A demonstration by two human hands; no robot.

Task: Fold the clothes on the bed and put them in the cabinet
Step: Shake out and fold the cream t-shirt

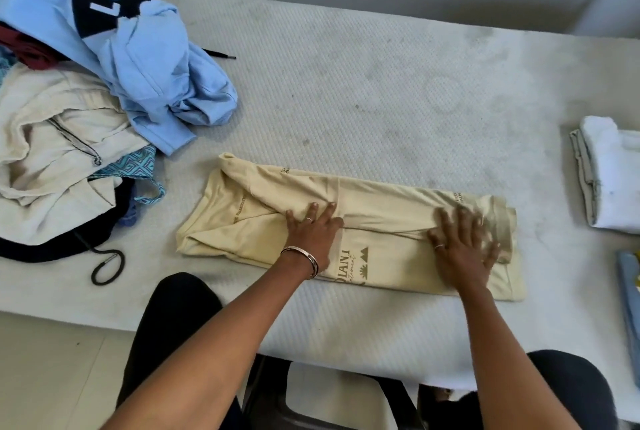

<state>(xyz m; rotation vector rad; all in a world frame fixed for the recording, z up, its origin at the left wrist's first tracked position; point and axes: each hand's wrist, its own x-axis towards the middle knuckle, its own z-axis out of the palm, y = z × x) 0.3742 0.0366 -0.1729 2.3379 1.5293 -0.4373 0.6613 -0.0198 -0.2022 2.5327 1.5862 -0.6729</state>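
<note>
a heap of unfolded clothes [69,111] lies on the white bed [346,83], well to the left of the cream t-shirt [398,218]: a light blue hoodie [145,59] with a dark printed patch on top, an off-white garment [52,138] under it, a patterned teal piece [135,166] and a black garment with a looped drawstring [104,263] nearest the shirt. far to the right of the shirt sits a folded white stack [613,173], and a folded blue piece [628,294] shows at the frame's edge below it. nothing lies between the shirt and either group.

the cream t-shirt lies near the bed's front edge, folded into a long strip with its sides turned in, brown print showing on the near half. the left hand [311,232], bangle on its wrist, presses flat on the shirt's middle, fingers straight. the right hand [464,242], blurred, rests flat with fingers spread near the shirt's right end.
</note>
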